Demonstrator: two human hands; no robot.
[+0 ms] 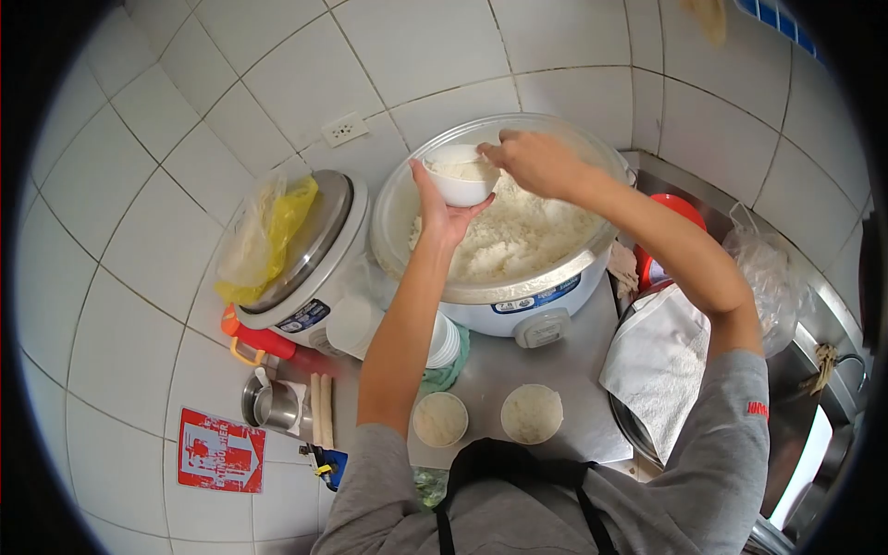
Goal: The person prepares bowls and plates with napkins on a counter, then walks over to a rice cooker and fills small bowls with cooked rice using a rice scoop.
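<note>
My left hand (446,211) cups a white bowl (464,191) from below, raised over the open rice cooker (393,250). Rice shows inside the bowl. At the bowl's right rim, my right hand (529,159) is closed with its fingertips pinched. A pale, rounded white edge shows by those fingertips, but I cannot tell whether it is a tool or part of the bowl. Loose cooked rice (523,233) fills the big cooker below both hands. Nearer to me, two round containers of rice, a left one (440,419) and a right one (532,413), stand on the steel counter (481,370).
A second, lidded cooker (310,250) stands at left with a yellow plastic bag (289,236) on it. Stacked white containers (446,344) sit behind my left forearm. To the right are a white cloth (652,361), a red container (680,211) and a clear plastic bag (763,277).
</note>
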